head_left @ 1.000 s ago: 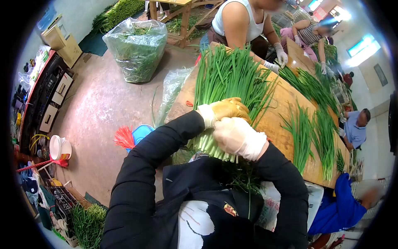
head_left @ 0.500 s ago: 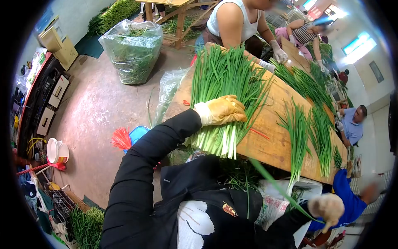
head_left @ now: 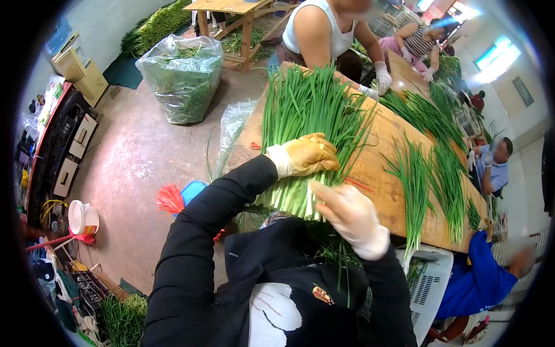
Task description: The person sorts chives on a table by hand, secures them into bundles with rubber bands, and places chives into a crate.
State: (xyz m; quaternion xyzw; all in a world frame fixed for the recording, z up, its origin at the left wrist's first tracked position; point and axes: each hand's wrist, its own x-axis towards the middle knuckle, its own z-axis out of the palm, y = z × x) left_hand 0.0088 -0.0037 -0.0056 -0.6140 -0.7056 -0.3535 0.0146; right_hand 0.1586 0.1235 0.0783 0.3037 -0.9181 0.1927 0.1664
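A thick pile of garlic chives (head_left: 312, 107) lies on the wooden table, green leaves pointing away from me and pale stalk ends toward me. My left hand (head_left: 306, 156), in a yellow glove, is closed over the stalks and presses them down. My right hand (head_left: 352, 217), in a white glove, is at the pale ends, its thumb and fingers pinched on stalks there; how many it grips cannot be made out. To the right, a smaller bunch of chives (head_left: 413, 191) lies with its ends over the table edge.
More chives (head_left: 448, 185) lie farther along the table (head_left: 376, 168). A co-worker (head_left: 324, 34) handles chives across from me; another in blue (head_left: 477, 277) sits at right. A white crate (head_left: 430, 283) stands below the edge. A filled plastic bag (head_left: 182, 78) stands on the floor.
My right hand has swung in from the lower right, where it held a long green leaf, to the pale stalk ends. That leaf is no longer in it. My left hand stays on the pile.
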